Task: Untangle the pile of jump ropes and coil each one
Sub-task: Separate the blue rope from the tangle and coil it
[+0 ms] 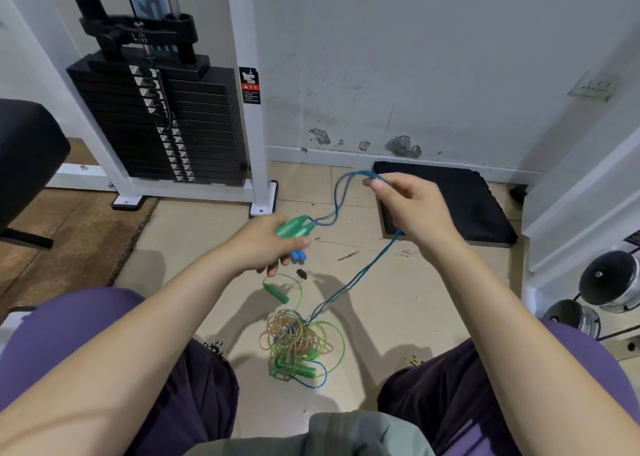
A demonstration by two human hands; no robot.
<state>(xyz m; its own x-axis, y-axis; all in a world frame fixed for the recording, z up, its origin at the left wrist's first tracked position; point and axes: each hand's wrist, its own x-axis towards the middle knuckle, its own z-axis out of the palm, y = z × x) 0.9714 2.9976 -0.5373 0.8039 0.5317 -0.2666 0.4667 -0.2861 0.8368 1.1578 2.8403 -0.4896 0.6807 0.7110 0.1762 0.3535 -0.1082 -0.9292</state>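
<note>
My left hand (pixel 268 244) grips a pair of green handles with blue ends (pixel 294 230), held above the floor. A blue rope (pixel 337 199) runs doubled from those handles up to my right hand (pixel 408 206), which pinches it between thumb and fingers, then hangs down to a tangled pile of ropes (pixel 299 343) on the floor between my knees. The pile mixes orange, green and blue cords with green handles at its lower edge. Another green handle (pixel 276 292) lies on the floor just above the pile, its green cord leading into the tangle.
A weight-stack machine (pixel 162 123) with a white frame stands at the back left. A black mat (pixel 446 203) lies against the wall on the right. Dumbbells (pixel 609 282) sit at the far right, a black bench pad (pixel 27 158) at the left.
</note>
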